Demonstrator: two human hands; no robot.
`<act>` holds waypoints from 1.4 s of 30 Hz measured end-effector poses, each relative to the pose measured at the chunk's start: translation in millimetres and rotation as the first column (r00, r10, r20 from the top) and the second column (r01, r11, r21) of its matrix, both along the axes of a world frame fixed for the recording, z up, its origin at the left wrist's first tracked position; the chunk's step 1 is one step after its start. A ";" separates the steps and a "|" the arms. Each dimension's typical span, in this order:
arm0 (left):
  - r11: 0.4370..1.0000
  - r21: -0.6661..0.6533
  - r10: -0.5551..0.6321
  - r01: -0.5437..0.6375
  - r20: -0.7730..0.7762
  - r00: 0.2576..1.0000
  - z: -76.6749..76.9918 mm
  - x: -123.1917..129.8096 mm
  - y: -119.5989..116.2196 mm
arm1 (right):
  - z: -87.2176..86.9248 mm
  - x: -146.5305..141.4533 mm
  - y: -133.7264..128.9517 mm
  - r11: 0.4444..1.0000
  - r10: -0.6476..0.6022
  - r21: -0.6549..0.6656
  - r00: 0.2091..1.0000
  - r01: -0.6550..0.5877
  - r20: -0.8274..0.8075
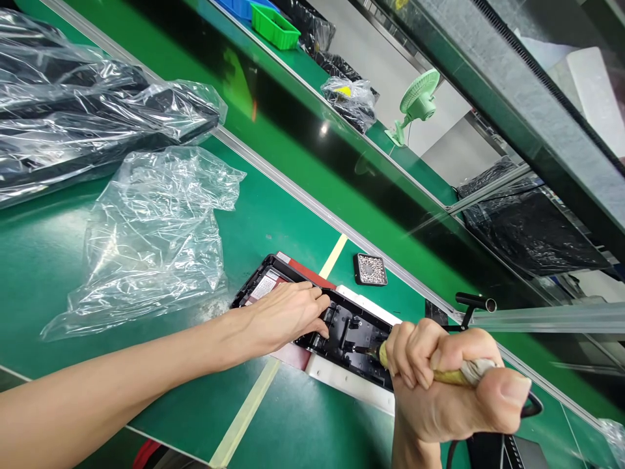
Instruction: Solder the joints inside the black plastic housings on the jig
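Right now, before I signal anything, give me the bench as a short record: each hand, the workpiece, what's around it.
Left hand: fingers on the black housing; exact grip unclear
Right hand: closed around a yellow-handled tool
Tool tip: pointing into the housing; contact unclear
Housing: open side up, between white blocks
Beyond housing: small black box of small metal pieces
Left side: crumpled clear bag; dark items in clear plastic
Background: green fan
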State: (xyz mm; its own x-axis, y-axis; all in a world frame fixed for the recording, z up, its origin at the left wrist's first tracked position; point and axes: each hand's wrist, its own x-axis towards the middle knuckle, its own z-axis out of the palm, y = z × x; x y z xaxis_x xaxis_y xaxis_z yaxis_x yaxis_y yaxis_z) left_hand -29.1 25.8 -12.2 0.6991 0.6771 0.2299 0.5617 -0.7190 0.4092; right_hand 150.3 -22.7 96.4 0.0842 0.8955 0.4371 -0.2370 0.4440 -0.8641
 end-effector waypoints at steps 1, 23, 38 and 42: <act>1.000 -0.004 -0.001 0.001 -0.006 1.000 0.3 -0.1 -0.1 | 0.0 0.0 0.0 1.000 -0.004 -0.004 1.000 0.004 0.000; 0.999 -0.038 0.025 -0.028 -0.087 0.996 11.1 1.4 0.0 | 3.5 -2.4 -0.3 1.000 -0.003 -0.009 1.000 0.002 -0.004; 0.998 -0.054 0.011 -0.012 -0.033 0.999 2.9 -0.3 -0.1 | 10.2 18.9 2.1 0.962 0.272 -0.030 0.961 -0.271 0.043; 0.998 -0.064 0.009 -0.010 -0.025 1.000 2.2 -0.5 -0.9 | 11.2 22.5 3.4 0.957 0.289 -0.028 0.956 -0.288 0.055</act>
State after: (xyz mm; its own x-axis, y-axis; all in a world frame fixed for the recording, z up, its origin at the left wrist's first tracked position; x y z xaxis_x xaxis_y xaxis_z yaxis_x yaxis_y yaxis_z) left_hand -29.5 24.9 -10.0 0.6975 0.6965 0.1686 0.5790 -0.6864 0.4401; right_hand 172.7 -19.3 107.6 -0.2039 0.8863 0.4159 -0.3016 0.3473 -0.8879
